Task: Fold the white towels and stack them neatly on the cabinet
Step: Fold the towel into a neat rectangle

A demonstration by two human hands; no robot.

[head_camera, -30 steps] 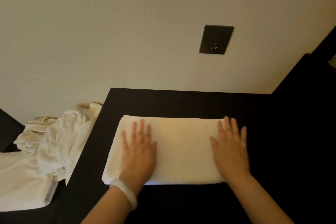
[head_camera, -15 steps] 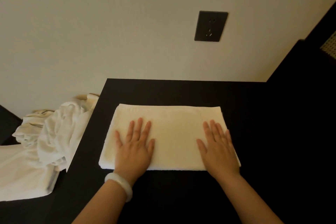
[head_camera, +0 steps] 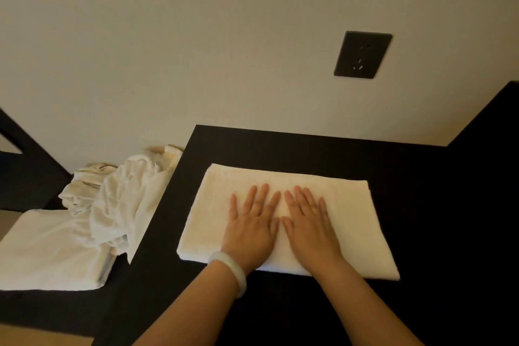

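- While both my palms lie flat on it, the folded white towel (head_camera: pixel 351 219) rests on the black cabinet top (head_camera: pixel 280 146), close to its left edge and clear of the back edge.
- My left hand (head_camera: pixel 251 229) and right hand (head_camera: pixel 307 226) press side by side at the towel's middle, fingers straight and spread, gripping nothing.
- A pale bangle (head_camera: pixel 233 270) circles my left wrist.
- Beyond the cabinet's left edge, a crumpled heap of white towels (head_camera: pixel 120 205) spills over another folded towel (head_camera: pixel 47 250).
- A dark wall socket (head_camera: pixel 362 55) sits above the back edge.
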